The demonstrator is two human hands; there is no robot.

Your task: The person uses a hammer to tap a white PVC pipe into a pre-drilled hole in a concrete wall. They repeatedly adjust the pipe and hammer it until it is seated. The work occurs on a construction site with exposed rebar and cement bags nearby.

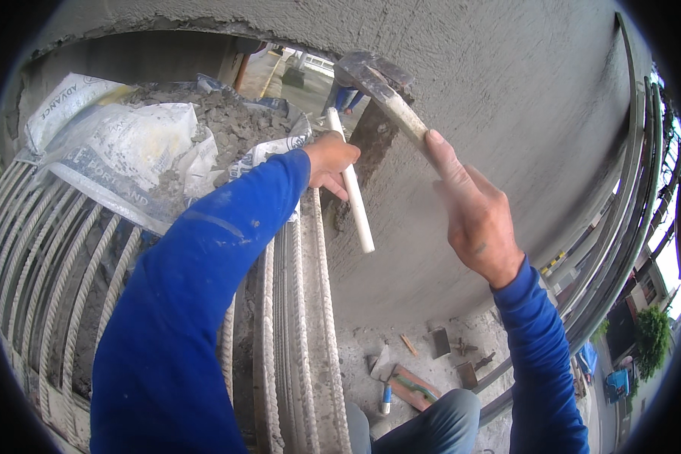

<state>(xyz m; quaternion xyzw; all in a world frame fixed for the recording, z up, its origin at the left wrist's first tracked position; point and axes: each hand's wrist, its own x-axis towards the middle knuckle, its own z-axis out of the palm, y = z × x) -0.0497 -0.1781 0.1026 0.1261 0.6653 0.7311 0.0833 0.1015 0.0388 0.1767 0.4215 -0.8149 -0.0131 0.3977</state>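
Note:
My left hand (pixel 330 163) grips a white plastic pipe (pixel 358 212) that stands tilted against a grey plastered wall (pixel 507 91). The pipe's top end sits beside a dark gap in the wall (pixel 372 140). My right hand (pixel 473 212) holds the pale wooden handle of a hammer (pixel 374 79); its metal head is raised near the top of the gap, above the pipe. Both arms wear blue sleeves.
White cement bags (pixel 121 151) heaped with grey rubble lie at upper left on rows of ribbed steel bars (pixel 45 265). Below, on the concrete floor, lie a trowel (pixel 412 386), wood scraps and small tools. My grey trouser knee (pixel 439 424) shows at the bottom. Curved railings (pixel 620 227) run along the right.

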